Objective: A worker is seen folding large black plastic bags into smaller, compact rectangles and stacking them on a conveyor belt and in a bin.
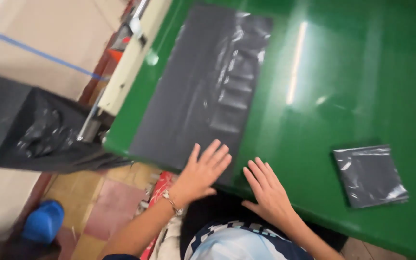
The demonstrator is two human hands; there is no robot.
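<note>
The fingers [217,153] of the left hand [202,172] are spread apart and lie flat on the near end of a long black plastic sheet [203,86], clamped on nothing. The fingers [256,172] of the right hand [267,192] are also splayed and flat, resting just off the sheet's near right corner on the green table [323,96]; whether they touch the sheet cannot be told. A beaded bracelet [173,203] circles the left wrist. The sheet lies stretched out lengthwise on the table, running from the hands toward the far edge. To the right of the sheet, well apart, a small folded black plastic square [369,175] lies on the table. Left of the sheet, beyond the table's edge, hangs a bulky black bag [30,127], with a blue object [44,221] on the tiled floor below it.
</note>
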